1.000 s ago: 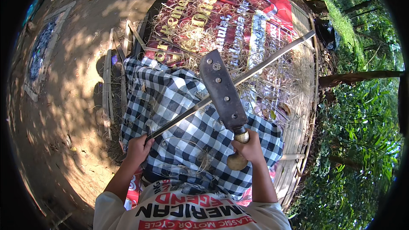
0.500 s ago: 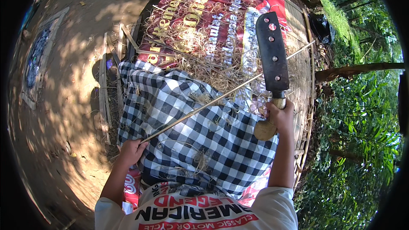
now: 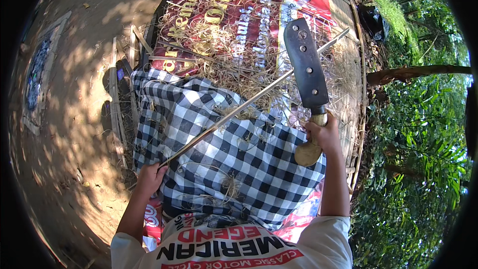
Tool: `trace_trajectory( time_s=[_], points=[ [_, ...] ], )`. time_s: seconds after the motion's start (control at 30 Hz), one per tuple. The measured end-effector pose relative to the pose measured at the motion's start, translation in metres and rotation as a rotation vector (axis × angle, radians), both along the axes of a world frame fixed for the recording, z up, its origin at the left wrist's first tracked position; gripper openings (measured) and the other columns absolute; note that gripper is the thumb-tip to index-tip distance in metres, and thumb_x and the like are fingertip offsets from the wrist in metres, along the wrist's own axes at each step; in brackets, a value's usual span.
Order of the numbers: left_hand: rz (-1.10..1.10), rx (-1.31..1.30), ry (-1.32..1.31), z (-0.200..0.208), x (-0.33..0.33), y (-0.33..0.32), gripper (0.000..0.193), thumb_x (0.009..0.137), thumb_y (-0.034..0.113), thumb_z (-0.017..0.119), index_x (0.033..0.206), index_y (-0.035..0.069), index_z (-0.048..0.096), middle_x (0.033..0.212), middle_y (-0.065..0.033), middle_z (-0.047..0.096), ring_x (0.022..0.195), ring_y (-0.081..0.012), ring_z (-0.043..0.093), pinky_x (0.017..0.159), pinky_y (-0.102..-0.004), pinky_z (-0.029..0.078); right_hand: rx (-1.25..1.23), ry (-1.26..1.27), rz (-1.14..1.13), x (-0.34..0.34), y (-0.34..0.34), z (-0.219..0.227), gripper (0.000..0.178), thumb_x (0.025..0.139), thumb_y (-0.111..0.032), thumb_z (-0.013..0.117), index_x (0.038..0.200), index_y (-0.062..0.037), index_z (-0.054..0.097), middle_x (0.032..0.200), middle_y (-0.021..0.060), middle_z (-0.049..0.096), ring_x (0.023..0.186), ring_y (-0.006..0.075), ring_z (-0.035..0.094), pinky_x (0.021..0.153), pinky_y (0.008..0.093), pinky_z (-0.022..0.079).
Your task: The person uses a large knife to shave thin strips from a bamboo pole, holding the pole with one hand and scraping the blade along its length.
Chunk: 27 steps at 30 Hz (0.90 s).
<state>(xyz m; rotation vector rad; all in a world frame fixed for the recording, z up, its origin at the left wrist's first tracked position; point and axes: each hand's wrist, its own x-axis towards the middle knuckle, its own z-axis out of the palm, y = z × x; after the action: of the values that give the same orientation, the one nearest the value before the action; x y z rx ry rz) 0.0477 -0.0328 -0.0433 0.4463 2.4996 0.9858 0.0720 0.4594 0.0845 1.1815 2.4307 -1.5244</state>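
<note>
A long, thin bamboo strip (image 3: 238, 110) runs slantwise from lower left to upper right across my lap. My left hand (image 3: 150, 178) is closed on its near end. My right hand (image 3: 324, 133) grips the wooden handle of a broad, dark-bladed machete (image 3: 307, 67), its blade pointing away from me and leaning slightly left. Several round studs or holes dot the blade. Toward its far end, the strip passes behind the blade; I cannot tell whether they touch. A black-and-white checked cloth (image 3: 204, 142) covers my legs, with a few curled shavings on it.
Ahead lies a red printed banner (image 3: 191, 12) strewn with bamboo shavings (image 3: 211, 37), on a slatted bamboo platform (image 3: 348, 69). Loose wooden slats (image 3: 115, 99) stand left of the cloth. A dark plastic bag (image 3: 373, 22) and a trunk (image 3: 418, 73) are at right.
The machete has shifted a little left, its tip now leaning left. The strip's far end has moved up and left, and its broader face shows. Both hands keep their grips.
</note>
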Motion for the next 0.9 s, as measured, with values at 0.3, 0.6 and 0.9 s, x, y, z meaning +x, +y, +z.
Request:
trace_trajectory(
  time_s=[0.3,0.6,0.9],
  points=[
    [0.002,0.007,-0.015,0.012,-0.005,0.005,0.030,0.092,0.026,0.061,0.080,-0.001,0.062,0.062,-0.0239,0.056,0.060,-0.0440,0.058,0.050,-0.0438,0.043,0.050,-0.163,0.135,0.004,-0.009,-0.016,0.015,0.070,-0.004,0.067,0.081,0.0043,0.060,0.063,0.0090,0.063,0.053,0.0154,0.060,0.051,0.0316,0.049],
    [0.022,0.004,-0.020,0.006,-0.001,-0.002,0.031,0.093,0.028,0.060,0.083,-0.001,0.064,0.063,-0.0233,0.057,0.061,-0.0433,0.059,0.052,-0.0436,0.044,-0.006,-0.127,0.111,0.011,-0.020,-0.021,0.013,0.073,-0.003,0.066,0.082,0.0051,0.059,0.064,0.0092,0.063,0.052,0.0156,0.060,0.049,0.0316,0.049],
    [0.038,-0.001,-0.059,0.001,0.000,0.005,0.032,0.092,0.028,0.062,0.081,-0.002,0.062,0.061,-0.0236,0.056,0.060,-0.0437,0.058,0.052,-0.0439,0.043,0.083,-0.212,0.149,0.009,-0.024,-0.022,0.019,0.072,-0.003,0.066,0.087,0.0067,0.059,0.067,0.0107,0.064,0.055,0.0168,0.062,0.051,0.0327,0.050]
  ],
)
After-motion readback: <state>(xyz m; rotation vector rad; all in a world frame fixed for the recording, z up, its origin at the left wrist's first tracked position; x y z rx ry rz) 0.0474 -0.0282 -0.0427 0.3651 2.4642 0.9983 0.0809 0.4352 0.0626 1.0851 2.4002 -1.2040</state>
